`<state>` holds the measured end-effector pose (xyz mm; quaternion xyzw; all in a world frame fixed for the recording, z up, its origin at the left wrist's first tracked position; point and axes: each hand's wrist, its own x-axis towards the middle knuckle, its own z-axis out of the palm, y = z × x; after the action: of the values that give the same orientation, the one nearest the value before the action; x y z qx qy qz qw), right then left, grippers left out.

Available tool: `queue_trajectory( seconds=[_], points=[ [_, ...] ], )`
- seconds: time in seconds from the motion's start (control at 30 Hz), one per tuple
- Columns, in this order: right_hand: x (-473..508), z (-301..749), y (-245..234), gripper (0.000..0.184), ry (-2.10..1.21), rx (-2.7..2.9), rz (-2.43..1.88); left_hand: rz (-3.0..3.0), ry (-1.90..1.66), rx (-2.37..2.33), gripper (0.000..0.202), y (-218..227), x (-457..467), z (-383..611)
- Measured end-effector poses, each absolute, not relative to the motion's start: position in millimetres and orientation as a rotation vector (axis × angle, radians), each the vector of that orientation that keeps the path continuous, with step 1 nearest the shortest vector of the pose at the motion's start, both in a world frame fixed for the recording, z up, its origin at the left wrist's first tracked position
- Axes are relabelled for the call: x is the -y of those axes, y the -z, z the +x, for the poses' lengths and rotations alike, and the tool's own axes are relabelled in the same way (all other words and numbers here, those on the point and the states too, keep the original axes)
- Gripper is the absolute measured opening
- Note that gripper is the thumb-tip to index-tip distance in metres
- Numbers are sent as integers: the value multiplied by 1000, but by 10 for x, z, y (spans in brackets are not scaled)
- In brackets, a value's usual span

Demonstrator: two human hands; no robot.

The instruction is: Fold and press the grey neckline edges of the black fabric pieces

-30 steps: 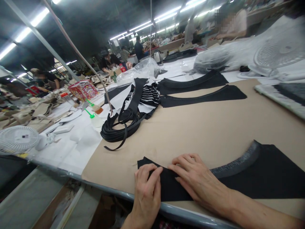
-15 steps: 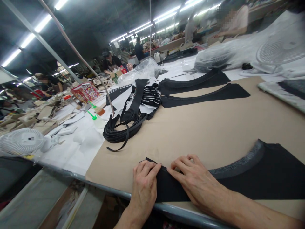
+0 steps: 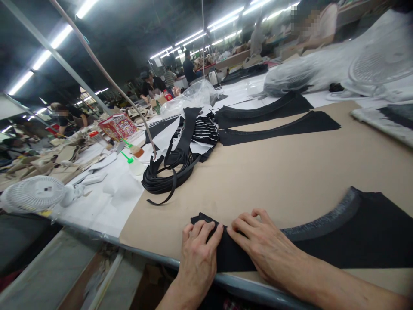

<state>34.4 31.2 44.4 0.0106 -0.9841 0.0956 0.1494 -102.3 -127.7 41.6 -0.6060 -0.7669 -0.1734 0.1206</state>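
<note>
A black fabric piece [image 3: 371, 234] with a curved upper edge lies flat along the front of the table. A greyish strip [image 3: 325, 224] runs along that curve. At the piece's narrow left end, my left hand [image 3: 200, 245] grips the top edge with bent fingers. Close beside it on the right, my right hand [image 3: 258, 237] holds the same edge, index finger and thumb low on the fabric. Its other fingers are curled. The fingertips' undersides are hidden, and my right forearm crosses over the fabric.
Beige paper [image 3: 290, 168] covers the table. Behind lie a coil of black strips [image 3: 167, 181], two more curved black pieces [image 3: 277, 129] and green-tipped bottles [image 3: 130, 161]. White fans stand at left [image 3: 35, 193] and right [image 3: 380, 69]. Co-workers sit farther back.
My left hand has shifted slightly right and down along the edge, showing more of the fabric's left tip. My right hand stays nearly in place. The view has shifted slightly.
</note>
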Motion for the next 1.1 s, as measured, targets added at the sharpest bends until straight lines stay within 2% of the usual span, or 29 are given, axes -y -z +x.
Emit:
queue_trajectory(
  seconds=[0.17,0.43,0.7,0.87,1.1],
  points=[
    [-303,353,-444,36,-262,2831,39,-1622,677,2389,34,-471,1252,-1059],
    [-278,354,-410,34,-298,2823,24,-1725,673,2212,40,-401,1254,-989],
    [-381,401,-628,46,-617,2812,-161,-1539,838,2404,29,-480,1193,-984],
    [-522,472,-761,33,-717,2886,-234,-1722,795,2596,41,-563,1009,-799],
    [-718,561,-874,31,-751,3010,-236,-1830,691,2758,31,-700,869,-815]
  ],
)
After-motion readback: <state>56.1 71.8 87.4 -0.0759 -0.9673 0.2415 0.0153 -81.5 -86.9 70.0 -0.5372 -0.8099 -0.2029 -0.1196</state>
